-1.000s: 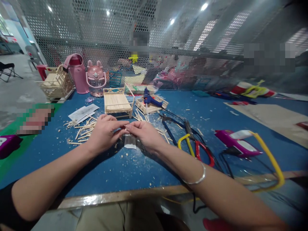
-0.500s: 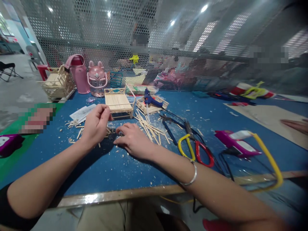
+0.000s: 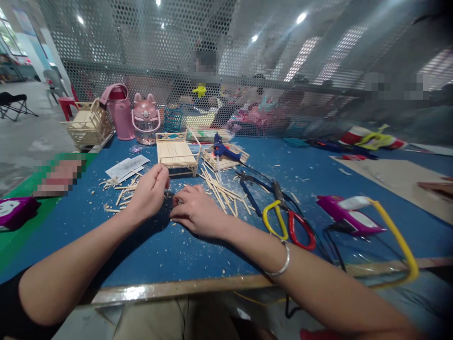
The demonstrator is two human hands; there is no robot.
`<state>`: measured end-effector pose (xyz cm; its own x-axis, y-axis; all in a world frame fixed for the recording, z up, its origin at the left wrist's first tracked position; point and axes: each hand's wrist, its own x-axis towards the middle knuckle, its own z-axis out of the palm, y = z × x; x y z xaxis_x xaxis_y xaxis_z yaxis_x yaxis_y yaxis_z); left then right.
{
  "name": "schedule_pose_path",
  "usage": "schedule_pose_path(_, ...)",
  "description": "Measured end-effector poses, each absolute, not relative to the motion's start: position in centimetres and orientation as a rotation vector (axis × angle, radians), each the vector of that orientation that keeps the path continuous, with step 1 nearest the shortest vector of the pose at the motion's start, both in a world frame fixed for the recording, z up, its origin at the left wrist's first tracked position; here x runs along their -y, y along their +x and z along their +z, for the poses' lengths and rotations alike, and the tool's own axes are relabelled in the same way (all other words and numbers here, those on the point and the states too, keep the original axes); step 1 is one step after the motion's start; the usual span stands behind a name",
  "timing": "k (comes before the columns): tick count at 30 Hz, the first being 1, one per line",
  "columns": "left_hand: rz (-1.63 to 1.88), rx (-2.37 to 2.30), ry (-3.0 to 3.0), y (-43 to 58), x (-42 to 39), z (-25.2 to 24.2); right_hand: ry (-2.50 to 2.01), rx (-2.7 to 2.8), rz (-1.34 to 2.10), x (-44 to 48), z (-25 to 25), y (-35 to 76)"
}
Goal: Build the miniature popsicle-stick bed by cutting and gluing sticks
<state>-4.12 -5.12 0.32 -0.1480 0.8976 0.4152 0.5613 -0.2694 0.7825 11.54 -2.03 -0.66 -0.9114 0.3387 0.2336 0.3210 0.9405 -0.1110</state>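
Sticks: thin wooden ones, loose on the blue table, fanned just beyond the right hand, more left of the left hand. Chips and dust all around both.

Left hand: raised on its wrist, fingers curled in against the thumb, closed up. Can't tell if it pinches a stick; the grip faces away from the camera.

Right hand: palm down, fingers stretched flat on the table, clamped on nothing visible. Fingertips point at the dark gap between the hands, almost touching the left. It looks like it presses or steadies something small there; that item is hidden. Bracelet on that wrist.

Behind the hands: stick frame, upright, clear of the mess. Blue glue gun rests on a second, flat frame, nozzle down, probably parked off the table. Pliers with yellow and red handles and a purple tool lie to the right, within reach. Paper far left; pink jug at the mesh.
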Motion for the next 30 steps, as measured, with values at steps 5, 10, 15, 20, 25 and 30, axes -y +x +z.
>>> schedule_pose_path(5, 1.313, -1.658, 1.812, -3.7, 5.3, 0.4, -0.471, 2.859, 0.071, 2.1, -0.5, 11.3)
schedule_pose_path(10, 1.193, -1.664, 1.828, -3.8, 5.4, 0.6, -0.619, 2.705, 0.380, 1.3, 0.1, 12.7)
schedule_pose_path(15, 0.994, -1.409, 1.935, -3.9, 5.3, -0.3, -0.774, 2.535, 0.529, 0.4, 0.6, 14.4)
schedule_pose_path(20, 1.031, -1.373, 1.913, -3.3, 5.5, -0.8, -0.703, 2.545, 0.576, 0.7, 0.9, 14.6)
schedule_pose_path(25, 1.052, -1.350, 1.851, -2.7, 5.6, -1.0, -0.686, 2.508, 0.737, 0.9, 1.0, 14.8)
schedule_pose_path(30, 1.188, -1.226, 1.569, -1.8, 5.9, -0.7, -0.659, 2.348, 0.904, 0.6, 1.1, 14.9)
